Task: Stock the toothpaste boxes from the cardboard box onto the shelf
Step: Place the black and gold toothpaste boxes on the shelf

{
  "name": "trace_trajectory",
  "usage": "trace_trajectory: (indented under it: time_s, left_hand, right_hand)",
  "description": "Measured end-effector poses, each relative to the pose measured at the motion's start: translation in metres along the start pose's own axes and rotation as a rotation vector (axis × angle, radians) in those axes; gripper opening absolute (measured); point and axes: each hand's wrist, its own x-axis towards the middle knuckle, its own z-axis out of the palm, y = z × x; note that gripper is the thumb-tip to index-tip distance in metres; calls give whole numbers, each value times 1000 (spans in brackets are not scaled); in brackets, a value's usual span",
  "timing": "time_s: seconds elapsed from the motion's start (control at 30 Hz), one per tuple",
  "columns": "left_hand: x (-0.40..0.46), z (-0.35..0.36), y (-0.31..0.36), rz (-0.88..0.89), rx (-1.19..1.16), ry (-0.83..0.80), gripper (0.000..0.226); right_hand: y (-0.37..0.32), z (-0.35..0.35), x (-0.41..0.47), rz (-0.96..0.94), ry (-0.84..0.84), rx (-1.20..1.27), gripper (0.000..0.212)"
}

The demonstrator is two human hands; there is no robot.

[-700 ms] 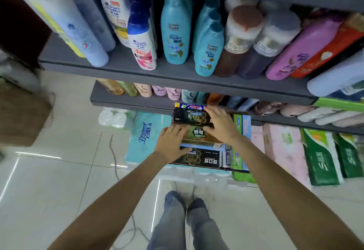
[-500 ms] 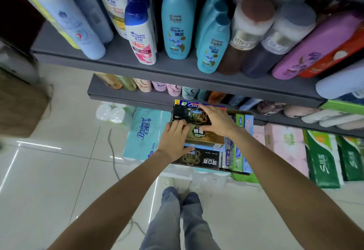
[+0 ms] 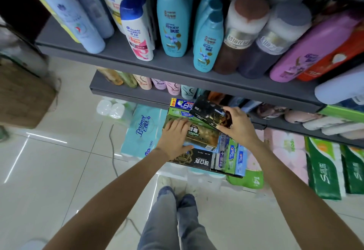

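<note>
A stack of toothpaste boxes [image 3: 204, 139] sits low in front of the shelving, on packs of tissue. My right hand [image 3: 238, 125] grips a black toothpaste box [image 3: 208, 112], lifted and tilted above the stack. My left hand [image 3: 175, 137] lies flat on a dark gold-printed box in the stack, fingers spread. Under it lies a black box with white lettering [image 3: 197, 161]. Several green and blue boxes [image 3: 232, 157] stand on edge at the stack's right. The cardboard box [image 3: 23, 96] is blurred at the left edge.
Grey shelves [image 3: 177, 66] above hold shampoo bottles [image 3: 173, 23]. A lower shelf [image 3: 122, 94] carries small bottles. Tissue packs [image 3: 141, 131] and green paper-towel packs [image 3: 323, 169] stand on the tiled floor. A cable [image 3: 113, 151] runs along the floor. My legs [image 3: 173, 220] are below.
My right hand has lifted the black box off the top of the stack and tilted it up to the right. My left hand stayed pressed on the stack.
</note>
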Motion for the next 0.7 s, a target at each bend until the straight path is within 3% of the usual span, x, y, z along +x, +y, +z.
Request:
trace_trajectory:
  time_s: [0.2, 0.33, 0.43, 0.57, 0.7]
  left_hand:
    - [15, -7, -15, -4, -9, -185, 79]
    - [1, -17, -8, -109, -28, -210, 74]
    - [-28, -29, -4, -245, -56, -114, 69]
    - [-83, -61, -5, -586, -207, 25, 70]
    - [-132, -107, -10, -763, -399, 259, 82]
  right_hand:
    - [19, 3, -19, 171, -24, 162, 60]
    - [12, 4, -23, 221, -40, 235, 64]
    - [-2, -2, -37, 209, -29, 322, 68]
    - [-30, -15, -61, 120, -40, 541, 92]
    - [-79, -43, -73, -14, -33, 636, 77]
